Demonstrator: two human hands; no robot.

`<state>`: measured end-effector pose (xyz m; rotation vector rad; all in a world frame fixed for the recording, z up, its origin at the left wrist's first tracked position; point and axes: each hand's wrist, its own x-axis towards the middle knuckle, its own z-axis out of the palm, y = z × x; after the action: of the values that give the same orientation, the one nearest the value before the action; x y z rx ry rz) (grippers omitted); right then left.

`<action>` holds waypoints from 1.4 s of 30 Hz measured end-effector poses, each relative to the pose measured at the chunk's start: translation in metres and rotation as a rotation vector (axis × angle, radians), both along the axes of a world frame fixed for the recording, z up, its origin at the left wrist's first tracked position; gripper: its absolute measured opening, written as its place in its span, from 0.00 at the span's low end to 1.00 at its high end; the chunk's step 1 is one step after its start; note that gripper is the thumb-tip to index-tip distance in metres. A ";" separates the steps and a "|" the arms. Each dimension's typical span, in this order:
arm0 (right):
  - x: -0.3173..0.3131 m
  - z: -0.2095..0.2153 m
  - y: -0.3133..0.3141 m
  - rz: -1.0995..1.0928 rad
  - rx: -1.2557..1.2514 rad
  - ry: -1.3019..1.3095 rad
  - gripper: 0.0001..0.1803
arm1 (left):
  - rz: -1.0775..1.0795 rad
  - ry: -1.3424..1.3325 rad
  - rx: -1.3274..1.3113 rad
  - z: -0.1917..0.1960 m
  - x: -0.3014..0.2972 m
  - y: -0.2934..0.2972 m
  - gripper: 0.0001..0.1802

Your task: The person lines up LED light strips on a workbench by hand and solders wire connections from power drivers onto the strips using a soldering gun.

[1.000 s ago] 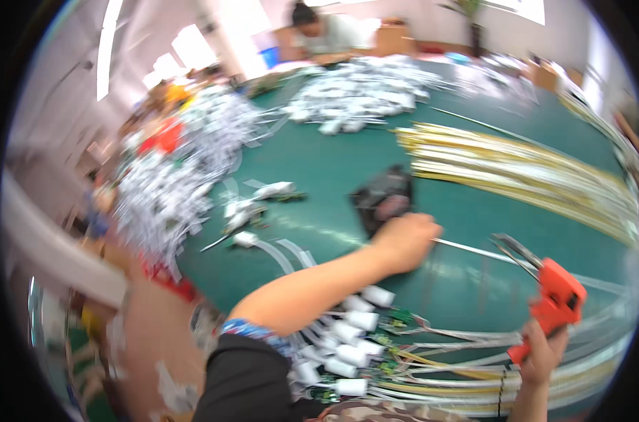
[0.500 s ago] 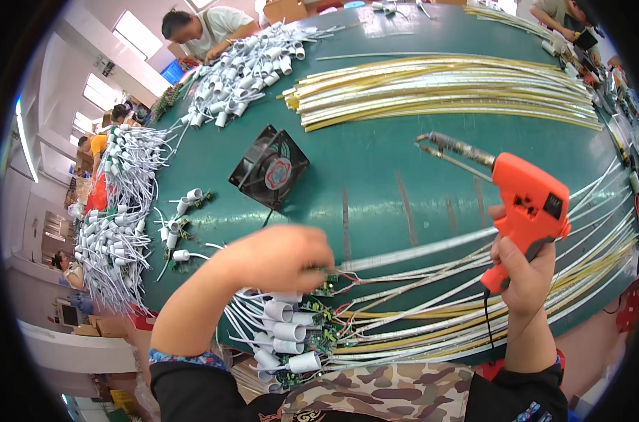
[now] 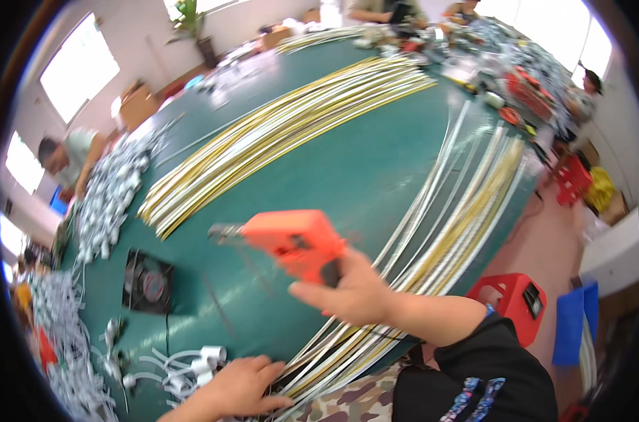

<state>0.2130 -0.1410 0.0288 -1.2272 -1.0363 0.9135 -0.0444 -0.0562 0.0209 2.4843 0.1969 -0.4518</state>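
Observation:
In my right hand (image 3: pixel 358 292) is an orange-red soldering gun (image 3: pixel 291 239), held by its grip over the green table, its metal tip pointing left. My left hand (image 3: pixel 242 387) rests low at the near edge, thumb and fingers apart, beside the ends of a bundle of white and yellow LED strips (image 3: pixel 439 253). White cylindrical lamp sockets (image 3: pixel 210 355) with white wires lie just beyond that hand. The circuit boards at the strip ends are mostly hidden by my left hand.
A black fan (image 3: pixel 147 281) stands on the green table (image 3: pixel 284 176) at the left. A second strip bundle (image 3: pixel 277 126) lies across the far side. White sockets and wires (image 3: pixel 115 197) are heaped left, near a co-worker (image 3: pixel 70 162). A red stool (image 3: pixel 509 306) stands right of the table.
The view has swung to the right. My left hand has come down from the circuit boards, and its fingers have spread. My right hand still holds the soldering gun, now nearer the picture's middle.

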 end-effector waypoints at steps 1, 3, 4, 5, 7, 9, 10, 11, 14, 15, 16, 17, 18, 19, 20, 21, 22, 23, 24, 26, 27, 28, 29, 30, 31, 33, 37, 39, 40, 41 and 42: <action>-0.003 -0.002 0.003 0.030 0.013 0.025 0.29 | -0.003 0.116 0.019 0.005 -0.004 0.005 0.36; -0.015 0.004 0.007 0.119 -0.016 0.144 0.29 | -0.028 0.215 0.057 0.017 0.002 0.018 0.48; -0.026 0.010 0.007 0.177 -0.063 0.244 0.29 | 0.121 0.044 -0.095 0.023 0.007 0.021 0.43; -0.040 0.006 0.012 0.160 0.006 0.244 0.30 | 0.270 -0.126 -0.249 0.027 0.012 0.024 0.38; -0.069 -0.004 0.020 0.147 0.110 0.183 0.32 | 0.382 -0.168 -0.525 0.018 0.022 0.009 0.37; -0.075 0.000 0.019 0.236 0.061 0.073 0.36 | 0.523 -0.349 -0.549 0.007 0.025 -0.004 0.40; -0.070 0.002 0.018 0.234 0.070 0.060 0.36 | 0.515 -0.362 -0.543 0.008 0.020 -0.003 0.40; -0.061 0.003 0.018 0.364 0.197 -0.126 0.36 | 0.578 -0.369 -0.694 0.011 0.013 0.001 0.36; 0.009 -0.010 0.040 0.467 0.186 -0.742 0.32 | 0.603 -0.291 -0.574 0.019 -0.009 0.032 0.14; 0.040 -0.015 0.053 0.306 0.067 -0.869 0.31 | 0.576 -0.247 -0.493 0.019 -0.014 0.034 0.14; 0.078 -0.033 0.064 0.093 0.028 -1.023 0.33 | 0.542 -0.207 -0.413 0.018 -0.017 0.037 0.14; 0.127 -0.058 0.066 -0.084 -0.011 -1.153 0.34 | 0.458 -0.131 -0.394 0.012 -0.018 0.039 0.16; 0.168 -0.071 0.060 -0.191 -0.220 -1.254 0.34 | 0.384 -0.055 -0.372 0.006 -0.023 0.040 0.18; 0.200 -0.076 0.048 -0.237 -0.470 -1.277 0.34 | 0.412 0.106 -0.486 0.007 -0.026 0.041 0.21; 0.222 -0.079 0.028 -0.336 -0.593 -1.396 0.33 | 0.478 0.216 -0.524 0.010 -0.030 0.040 0.21; 0.232 -0.074 0.008 -0.403 -0.727 -1.391 0.32 | 0.475 0.238 -0.494 0.021 -0.032 0.033 0.21; 0.239 -0.066 -0.014 -0.467 -0.865 -1.382 0.31 | 0.472 0.263 -0.466 0.029 -0.030 0.026 0.21; 0.249 -0.060 -0.033 -0.499 -0.926 -1.405 0.30 | 0.474 0.269 -0.479 0.025 -0.032 0.025 0.21; 0.257 -0.053 -0.055 -0.540 -0.988 -1.424 0.29 | 0.400 0.142 -0.414 0.022 -0.038 0.021 0.22; 0.264 -0.049 -0.088 -0.594 -1.129 -1.486 0.27 | 0.335 0.018 -0.358 0.014 -0.043 0.020 0.22; 0.266 -0.050 -0.101 -0.625 -1.127 -1.519 0.26 | 0.335 -0.003 -0.330 0.010 -0.046 0.021 0.22; 0.269 -0.053 -0.107 -0.646 -1.110 -1.551 0.25 | 0.350 -0.020 -0.297 0.008 -0.051 0.020 0.23; 0.266 -0.054 -0.103 -0.635 -1.125 -1.529 0.25 | 0.394 -0.006 -0.299 0.006 -0.054 0.021 0.23; 0.260 -0.055 -0.088 -0.590 -1.109 -1.512 0.24 | 0.372 0.023 -0.294 0.007 -0.055 0.021 0.23; 0.249 -0.047 -0.074 -0.533 -1.150 -1.432 0.22 | 0.385 0.057 -0.293 0.014 -0.062 0.020 0.22; 0.231 -0.040 -0.080 -0.595 -1.131 -1.338 0.22 | 0.213 0.071 -0.345 -0.015 -0.073 0.031 0.21; 0.369 -0.115 -0.208 -0.644 -0.872 -1.587 0.25 | 0.225 0.008 -0.356 -0.030 -0.049 0.025 0.16; 0.351 -0.133 -0.149 -0.559 -0.512 -1.510 0.22 | 0.308 -0.079 -0.320 -0.032 -0.063 0.020 0.17; 0.302 -0.119 -0.113 -0.496 -0.335 -1.402 0.19 | 0.308 -0.253 -0.314 -0.030 -0.069 0.016 0.18; 0.259 -0.102 -0.085 -0.387 -0.290 -1.251 0.18 | 0.272 -0.436 -0.304 -0.026 -0.070 0.014 0.19; 0.217 -0.082 -0.060 -0.287 -0.258 -1.110 0.18 | 0.290 -0.453 -0.295 -0.016 -0.063 0.015 0.19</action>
<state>0.4305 -0.2014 -0.0528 -2.1215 -1.5421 0.0649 -0.1073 -0.0409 0.0049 2.1536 0.2767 0.1928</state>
